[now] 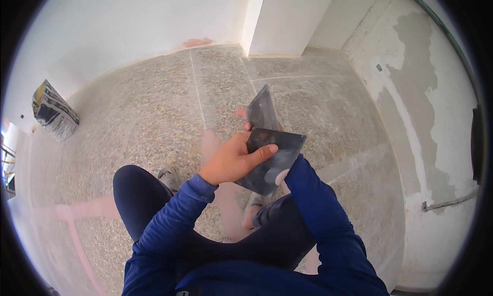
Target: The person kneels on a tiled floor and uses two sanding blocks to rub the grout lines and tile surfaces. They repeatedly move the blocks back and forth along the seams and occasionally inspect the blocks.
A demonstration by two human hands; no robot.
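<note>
My left hand (232,156) is closed on a dark, flat metal scraper plate (269,167), its thumb pressed across the face. Beyond it a second, smaller-looking metal scraper plate (263,110) stands up at an angle; the two overlap in view, and I cannot tell whether they touch. The right arm reaches up behind the nearer plate, which hides most of my right hand (281,177). Blurred fingertips show at the left edge of the far plate, apparently the right hand's, curled round it. Both plates are over the floor between my knees.
A crumpled, opened printed sack (55,112) stands by the wall at left. The speckled floor (144,111) has pale and pinkish strips. A white pillar (282,21) juts out ahead. The right wall (416,90) has grey patches and a short pipe-like piece (449,202) low down.
</note>
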